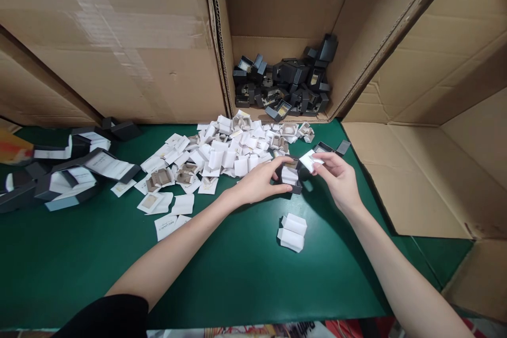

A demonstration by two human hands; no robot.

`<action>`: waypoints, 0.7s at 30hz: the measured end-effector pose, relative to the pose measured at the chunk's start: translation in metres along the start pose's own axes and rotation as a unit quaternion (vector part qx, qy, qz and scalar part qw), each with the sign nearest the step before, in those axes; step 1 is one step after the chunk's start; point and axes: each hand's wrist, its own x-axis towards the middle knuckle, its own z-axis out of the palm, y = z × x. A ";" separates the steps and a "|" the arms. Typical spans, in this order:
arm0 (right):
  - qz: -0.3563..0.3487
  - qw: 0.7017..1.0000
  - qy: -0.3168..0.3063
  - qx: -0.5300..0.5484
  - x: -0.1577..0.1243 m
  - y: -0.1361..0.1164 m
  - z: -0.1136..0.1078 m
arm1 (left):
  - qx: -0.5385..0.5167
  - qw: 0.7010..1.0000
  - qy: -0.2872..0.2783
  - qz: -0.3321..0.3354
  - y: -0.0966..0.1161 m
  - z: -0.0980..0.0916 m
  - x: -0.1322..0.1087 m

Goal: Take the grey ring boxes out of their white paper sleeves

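My left hand (263, 179) is closed around a small black box (296, 188) on the green table, fingers at its back edge and thumb along its near side. White folded card (290, 175) sits inside that box. Just to the right, my right hand (336, 174) pinches a small white printed card (309, 160) between thumb and fingers, above the box. Another open black box (324, 147) stands behind the right hand, partly hidden by it. Nearer to me, a loose folded white card insert (293, 232) lies on the table.
A large heap of white card inserts (222, 153) spreads behind and left of my hands. Small black boxes (291, 76) fill the bottom of an open cardboard carton (285, 10). More black boxes with white linings (79, 174) lie at far left. A cardboard flap (412, 185) borders the right.
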 end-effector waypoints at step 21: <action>-0.263 0.923 -0.044 -0.276 -0.013 -0.003 0.012 | 0.061 0.998 -0.003 -0.021 0.007 0.013 -0.005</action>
